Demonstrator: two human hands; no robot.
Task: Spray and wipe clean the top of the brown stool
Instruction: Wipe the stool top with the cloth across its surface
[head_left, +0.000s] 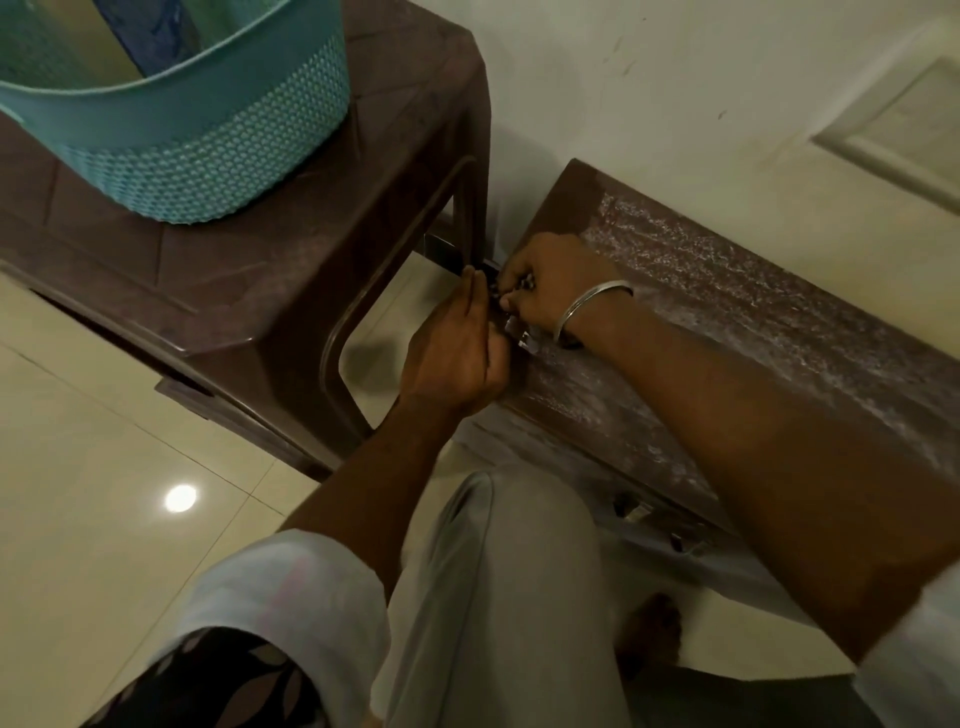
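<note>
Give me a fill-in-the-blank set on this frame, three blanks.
The teal ____ stands on the left stool.
The metal bangle sits on the person's ____ wrist.
The top of the right stool is streaked with ____ residue.
Missing words: basket; right; white.

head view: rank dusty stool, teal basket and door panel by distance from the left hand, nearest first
1. Dusty stool: just right of the left hand, which is at its corner.
2. Teal basket: up left, on the other stool.
3. Door panel: far upper right.
</note>
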